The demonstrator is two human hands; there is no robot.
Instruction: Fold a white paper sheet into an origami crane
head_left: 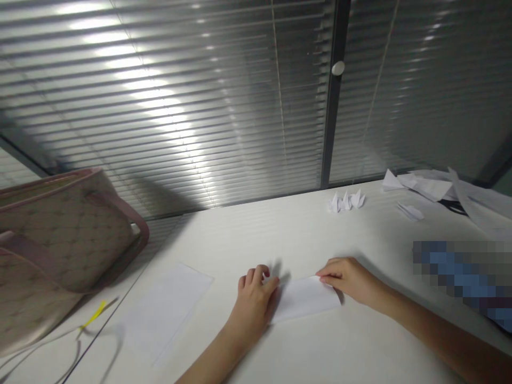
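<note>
- Right now we look down at a white surface [256,234], with a folded white paper strip [306,300] lying flat near its front edge, between our two hands
- Our left hand [252,304] sits at the strip's left end, its fingers [252,274] curled and the side of the hand against the paper, though we cannot tell whether they grip it
- Our right hand [352,280] reaches in from the right, its fingers [330,269] extended and touching the strip's upper right edge, and we cannot tell whether they pinch it
- Further left lies a flat sheet of white paper [168,312], apart from the strip
- Beyond it, at the surface's left edge, stands a quilted beige handbag [60,250] with pink trim, and a small yellow strip [94,314] lies near it
- Far ahead sit small white origami figures [346,201], and to their right lie loose paper scraps [426,186]
- On the right is a pixelated blue and grey patch [460,282], too blurred for us to identify
- Behind everything, slatted window blinds [160,106] fill the view
</note>
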